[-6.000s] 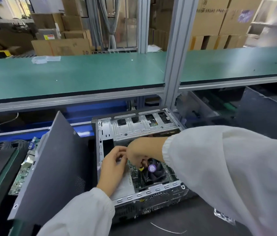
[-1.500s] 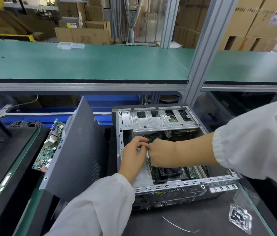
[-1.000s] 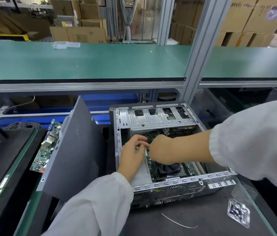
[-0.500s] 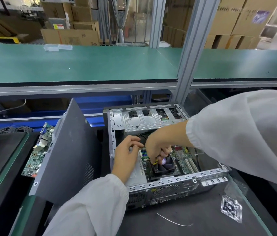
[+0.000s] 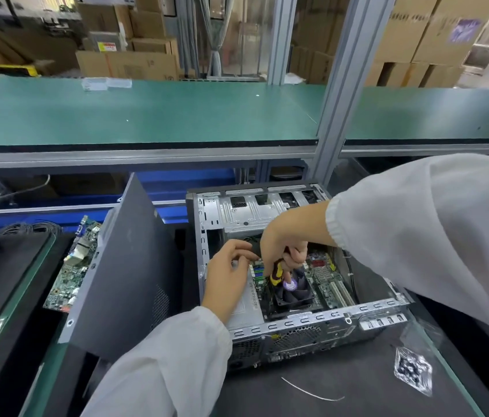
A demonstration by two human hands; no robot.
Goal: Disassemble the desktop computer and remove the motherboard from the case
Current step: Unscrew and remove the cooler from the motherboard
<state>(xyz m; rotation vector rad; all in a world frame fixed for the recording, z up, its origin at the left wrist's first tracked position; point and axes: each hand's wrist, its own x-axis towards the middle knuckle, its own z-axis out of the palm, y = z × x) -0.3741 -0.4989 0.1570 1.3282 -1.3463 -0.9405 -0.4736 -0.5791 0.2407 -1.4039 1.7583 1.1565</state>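
Change: right hand (image 5: 285, 248) has lifted from the board's left edge; screwdriver (image 5: 276, 273) now upright by fan (image 5: 293, 291), likely next screw.
Fingers: right closed on screwdriver; left hand (image 5: 228, 278) loosely curled, apparently empty.
Motherboard (image 5: 324, 281): still inside case (image 5: 303, 323).
Hidden: screwdriver tip, screws.
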